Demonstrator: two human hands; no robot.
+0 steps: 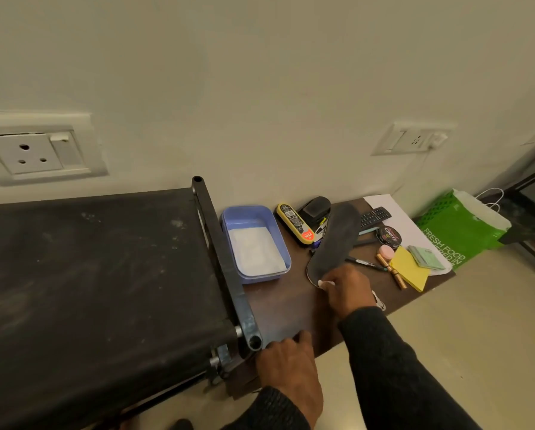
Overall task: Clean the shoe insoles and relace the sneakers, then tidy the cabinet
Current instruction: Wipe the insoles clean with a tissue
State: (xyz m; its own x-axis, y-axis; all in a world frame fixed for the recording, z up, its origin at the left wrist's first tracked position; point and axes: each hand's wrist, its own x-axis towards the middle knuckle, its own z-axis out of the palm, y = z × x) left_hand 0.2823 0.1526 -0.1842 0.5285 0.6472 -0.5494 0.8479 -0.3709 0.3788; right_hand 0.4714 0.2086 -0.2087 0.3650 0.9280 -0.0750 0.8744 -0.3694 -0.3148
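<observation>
On the dark wooden counter (288,302), just right of a black fabric-topped frame (98,274), a dark insole (333,243) lies lengthwise, its far end pointing toward the wall and its near end under the right hand (348,291). That hand is closed around the near end of the insole, fingers curled over its edge, with a small white thing pinched at the fingertips that is too small to make out. The left hand (286,361) rests at the counter's near edge, beside the metal end of the frame, its fingers bent down over the edge; whether it grips anything I cannot tell. Both arms wear dark knitted sleeves. Left of the insole sits a lilac plastic tub (255,243) with something white inside, close to it but apart. Beyond the insole, near the wall, lie a yellow-and-black shoe polish applicator (294,223) and a black brush-like block (316,209). To the right are a remote control (375,217), a round polish tin (389,237), a pink disc (386,252), pens (365,263), yellow sticky notes (410,271) and a green pad (426,257). A green paper bag (458,231) stands on the floor past the counter's right end
</observation>
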